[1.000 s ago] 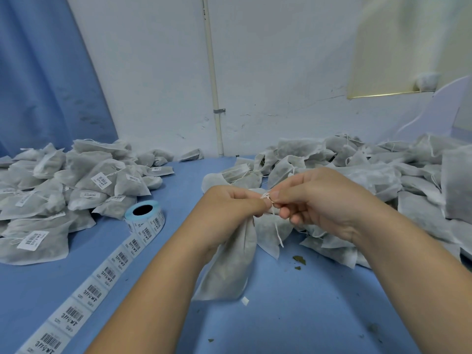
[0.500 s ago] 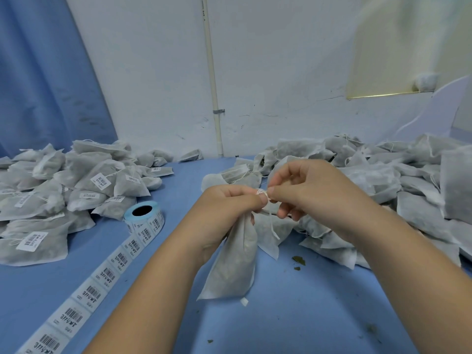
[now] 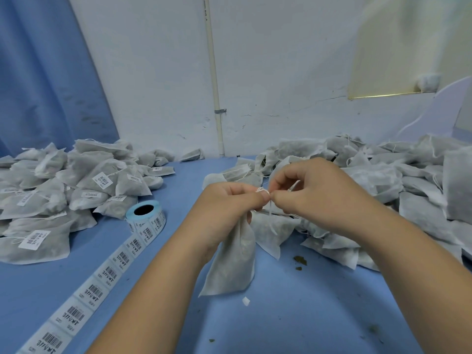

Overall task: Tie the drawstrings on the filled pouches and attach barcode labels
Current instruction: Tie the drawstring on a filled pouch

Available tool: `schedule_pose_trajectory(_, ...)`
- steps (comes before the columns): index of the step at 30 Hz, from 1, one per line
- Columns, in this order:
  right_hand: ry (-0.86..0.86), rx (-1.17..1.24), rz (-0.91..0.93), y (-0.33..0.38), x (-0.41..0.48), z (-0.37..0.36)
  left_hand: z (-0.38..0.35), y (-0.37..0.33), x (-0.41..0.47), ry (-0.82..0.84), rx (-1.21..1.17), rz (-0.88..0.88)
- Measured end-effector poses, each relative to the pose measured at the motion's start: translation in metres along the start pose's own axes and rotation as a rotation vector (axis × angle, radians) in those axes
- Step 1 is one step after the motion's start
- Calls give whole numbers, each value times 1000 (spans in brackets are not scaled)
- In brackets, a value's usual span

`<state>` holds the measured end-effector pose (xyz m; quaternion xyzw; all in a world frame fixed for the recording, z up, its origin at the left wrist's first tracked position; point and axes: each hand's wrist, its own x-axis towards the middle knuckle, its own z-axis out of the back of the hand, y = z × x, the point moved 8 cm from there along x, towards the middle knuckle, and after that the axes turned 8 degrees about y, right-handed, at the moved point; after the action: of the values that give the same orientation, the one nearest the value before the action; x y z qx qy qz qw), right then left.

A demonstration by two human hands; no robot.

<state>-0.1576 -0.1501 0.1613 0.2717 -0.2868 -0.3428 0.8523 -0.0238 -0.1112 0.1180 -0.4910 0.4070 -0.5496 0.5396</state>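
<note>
My left hand [image 3: 229, 205] grips the neck of a grey, filled mesh pouch [image 3: 232, 261] hanging over the blue table [image 3: 293, 315]; my right hand [image 3: 314, 190] pinches its white drawstring [image 3: 263, 191].

You had a blue table [image 3: 306, 320] with a heap of labelled pouches [image 3: 76, 175] on your left, a heap of plain pouches [image 3: 383, 180] on your right, a sticker roll [image 3: 146, 213] and green crumbs [image 3: 300, 260].
</note>
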Motion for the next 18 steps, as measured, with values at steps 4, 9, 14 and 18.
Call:
schedule_pose_trajectory(4, 2, -8, -28, -4, 1, -2, 3, -4, -1, -63, 128, -4)
schedule_pose_trajectory(9, -77, -99, -48, -6, 1, 1, 1, -8, -2, -79, 224, 5)
schedule_pose_trajectory(14, -74, 43, -79, -8, 0, 6, 1, -12, -3, -41, 175, -18)
schedule_pose_trajectory(18, -121, 79, -68, -12, -1, 16, 12, -12, -5, -68, 113, 3)
